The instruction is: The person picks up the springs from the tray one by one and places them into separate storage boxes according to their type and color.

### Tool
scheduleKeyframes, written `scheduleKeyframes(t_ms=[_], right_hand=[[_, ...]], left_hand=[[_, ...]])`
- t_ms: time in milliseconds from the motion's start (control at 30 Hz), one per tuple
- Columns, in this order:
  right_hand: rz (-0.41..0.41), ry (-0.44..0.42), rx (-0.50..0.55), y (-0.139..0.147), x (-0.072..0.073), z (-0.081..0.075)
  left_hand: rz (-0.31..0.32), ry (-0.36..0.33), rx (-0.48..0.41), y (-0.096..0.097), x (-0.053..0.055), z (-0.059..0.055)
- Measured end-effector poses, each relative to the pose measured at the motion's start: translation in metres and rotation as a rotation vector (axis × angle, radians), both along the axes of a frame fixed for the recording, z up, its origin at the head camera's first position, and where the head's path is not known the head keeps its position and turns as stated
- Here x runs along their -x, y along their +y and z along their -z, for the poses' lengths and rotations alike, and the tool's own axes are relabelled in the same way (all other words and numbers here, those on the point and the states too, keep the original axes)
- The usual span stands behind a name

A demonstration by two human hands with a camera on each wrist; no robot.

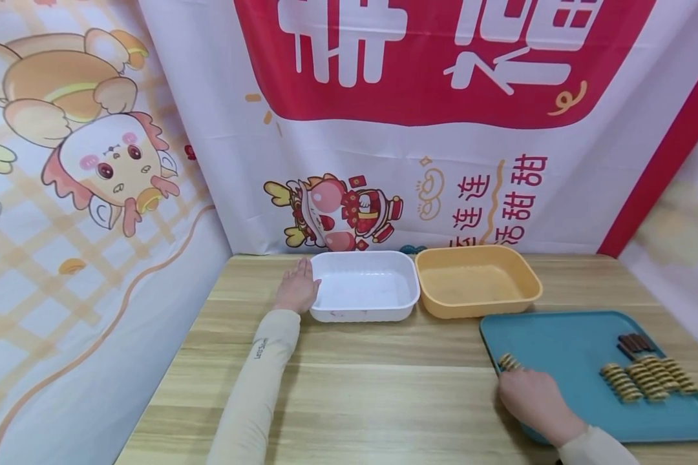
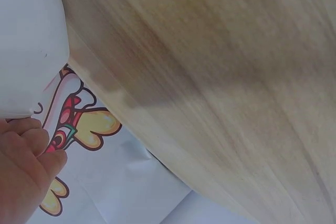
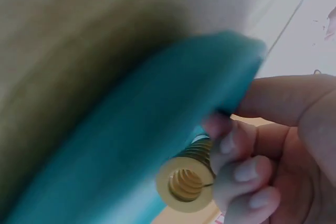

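Beside the left wall of the white plastic container (image 1: 360,316), my left hand (image 1: 298,289) holds its rim, the thumb over the edge. The left wrist view shows bent fingers (image 2: 31,135) against the white wall (image 2: 31,40). My right hand (image 1: 532,400) is over the left edge of the teal tray (image 1: 564,361), holding a yellow-and-brown striped wafer roll (image 1: 508,363). In the right wrist view the hollow end of that roll (image 3: 184,184) shows at the curled fingers (image 3: 247,171), close to the tray rim; part of the roll is hidden.
A yellow container (image 1: 477,310) stands right of the white one. Several striped rolls (image 1: 648,378) and dark brown sticks (image 1: 634,343) lie on the tray's right side. A printed cloth (image 1: 384,148) hangs behind the wooden table (image 1: 384,387).
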State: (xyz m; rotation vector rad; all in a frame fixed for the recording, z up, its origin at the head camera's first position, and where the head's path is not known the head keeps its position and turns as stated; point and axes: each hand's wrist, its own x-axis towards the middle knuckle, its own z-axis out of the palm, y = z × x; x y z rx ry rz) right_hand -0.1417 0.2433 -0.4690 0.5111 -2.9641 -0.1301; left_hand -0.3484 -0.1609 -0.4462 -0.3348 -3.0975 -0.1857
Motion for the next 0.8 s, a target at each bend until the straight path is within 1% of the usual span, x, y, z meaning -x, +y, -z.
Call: scheduleKeyframes(t_ms=[67,133,233,300,367,533,633,800], right_hand=[[0.007,-0.081,0.013,-0.003,0.002,-0.005],[0.004,-0.138,0.031,-0.008,0.004,-0.009],[-0.011,-0.166,0.057,-0.020,0.005,-0.012],[-0.033,-0.157,0.065,-0.030,0.005,-0.012],[-0.051,-0.128,0.067,-0.040,0.006,-0.012],[-0.089,-0.052,0.047,-0.071,0.007,-0.012],[-0.097,-0.042,0.040,-0.092,0.009,-0.012],[-0.121,-0.057,0.008,-0.128,0.013,-0.014]], left_hand=[[-0.001,0.005,-0.004,0.000,0.001,0.000],[-0.003,0.006,-0.009,0.000,0.001,0.000],[-0.006,-0.003,-0.016,0.000,0.001,0.000],[-0.008,-0.014,-0.016,0.000,0.002,0.001],[-0.006,-0.013,-0.017,0.000,0.002,0.002],[0.003,0.013,-0.007,0.001,0.001,0.001],[0.010,0.023,0.009,0.001,0.001,0.000],[0.020,0.025,0.010,0.000,0.000,0.001]])
